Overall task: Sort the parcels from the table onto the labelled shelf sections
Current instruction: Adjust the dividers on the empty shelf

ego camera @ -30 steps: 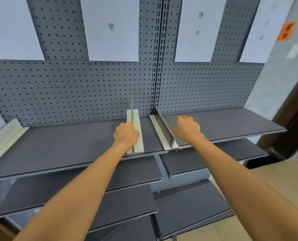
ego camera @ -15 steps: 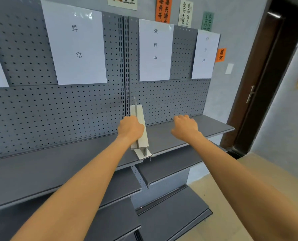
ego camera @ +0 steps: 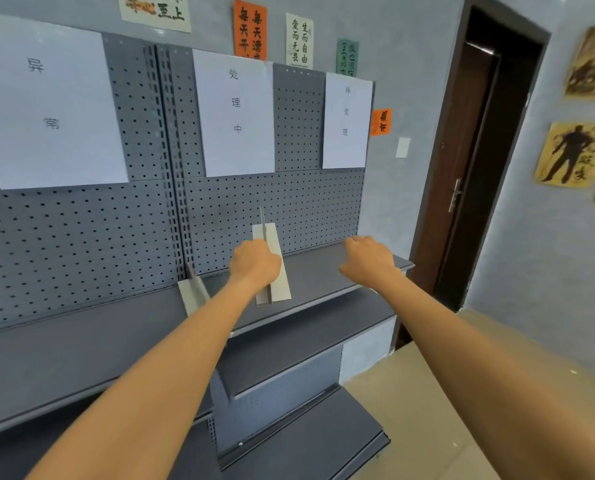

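In the head view, the landmark is the upright metal divider [ego camera: 272, 268] that stands on the top shelf [ego camera: 324, 271] of the grey rack. The left hand [ego camera: 254, 266] is on this divider, and its fingers are curled around the thin vertical blade, so it grips the divider. The right hand [ego camera: 367, 259] hovers to the right of the divider, over the shelf board. Its fingers are loosely bent and it holds nothing; whether the fingertips touch the board, I cannot tell. A second divider [ego camera: 194, 292] lies to the left of the first one, close to the joint between the two rack units.

Above and behind the divider, three paper labels hang on the pegboard [ego camera: 306, 202]: one sheet [ego camera: 235, 112] almost directly above, one sheet [ego camera: 347, 121] above and to the right, and one large sheet [ego camera: 50, 105] far to the left. A dark door [ego camera: 473, 168] is further to the right of the divider.

No parcel is visible in this view, and the table is not visible either. All shelf boards that I can see carry no parcel. So my judgement is that the sorting is not yet begun here: the person appears to arrange the section borders first, and all parcels are left to be placed.
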### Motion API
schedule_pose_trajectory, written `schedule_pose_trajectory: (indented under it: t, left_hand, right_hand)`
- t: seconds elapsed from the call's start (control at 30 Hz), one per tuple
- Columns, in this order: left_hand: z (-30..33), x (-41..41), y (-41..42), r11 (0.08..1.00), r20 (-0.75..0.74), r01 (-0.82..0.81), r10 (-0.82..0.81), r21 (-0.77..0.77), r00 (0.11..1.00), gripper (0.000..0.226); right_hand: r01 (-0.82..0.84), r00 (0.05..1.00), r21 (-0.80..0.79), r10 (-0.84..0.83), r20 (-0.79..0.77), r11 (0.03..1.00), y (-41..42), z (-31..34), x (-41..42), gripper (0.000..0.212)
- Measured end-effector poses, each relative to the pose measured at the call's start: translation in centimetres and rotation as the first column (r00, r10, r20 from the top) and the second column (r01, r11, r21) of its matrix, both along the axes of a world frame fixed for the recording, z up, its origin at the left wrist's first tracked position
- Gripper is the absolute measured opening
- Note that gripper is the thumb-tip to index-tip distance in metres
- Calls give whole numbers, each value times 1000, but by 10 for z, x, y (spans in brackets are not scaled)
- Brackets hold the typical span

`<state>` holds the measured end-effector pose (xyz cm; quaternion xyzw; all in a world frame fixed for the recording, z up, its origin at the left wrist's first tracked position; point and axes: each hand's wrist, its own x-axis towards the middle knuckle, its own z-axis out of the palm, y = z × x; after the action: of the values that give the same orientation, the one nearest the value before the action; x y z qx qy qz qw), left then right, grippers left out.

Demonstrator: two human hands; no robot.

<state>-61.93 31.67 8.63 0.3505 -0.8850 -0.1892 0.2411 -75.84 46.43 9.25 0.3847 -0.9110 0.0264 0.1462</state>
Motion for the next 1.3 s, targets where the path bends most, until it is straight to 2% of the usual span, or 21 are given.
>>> schedule_pose_trajectory:
  t: [0.13, 0.23, 0.3, 0.43, 0.53, 0.6, 0.8, 0.93, 1.13, 1.3]
  left_hand:
    - [-9, -59, 28, 999, 0, -17, 17, 36, 1000, 13]
    - [-12, -98, 44, 998, 10, -57, 57, 38, 998, 27]
    - [-13, -117, 53, 996, 23, -87, 86, 26, 996, 28]
    - [-16, -147, 68, 992, 39, -119, 117, 43, 992, 13]
    - [-22, -167, 71, 991, 49, -119, 116, 63, 992, 13]
    - [-30, -182, 69, 990, 62, -126, 122, 61, 991, 20]
    - [-60, -225, 48, 979, 109, -168, 155, 114, 982, 15]
    - [-77, -259, 25, 969, 110, -205, 191, 139, 975, 28]
    - [-96, -302, -7, 952, 94, -256, 243, 165, 965, 13]
    - [-107, -322, -14, 935, 100, -302, 287, 185, 953, 16]
  right_hand:
    - [14, 1000, 38, -15, 12, 999, 37, -6, -61, 46]
    - [10, 1000, 43, -11, 15, 999, 58, -9, -103, 43]
    - [-14, 1000, 40, 13, 15, 999, 67, -9, -124, 42]
    - [-55, 998, 30, 54, 20, 998, 74, -13, -159, 44]
    - [-78, 996, 25, 77, 39, 997, 71, -23, -180, 45]
    - [-94, 994, 31, 92, 51, 995, 66, -30, -194, 45]
    - [-132, 988, 83, 123, 98, 988, 41, -57, -237, 43]
    - [-165, 983, 115, 154, 102, 980, 12, -68, -273, 44]
    - [-234, 970, 144, 220, 107, 961, -37, -87, -320, 47]
    - [-284, 954, 119, 268, 131, 952, -63, -101, -342, 48]
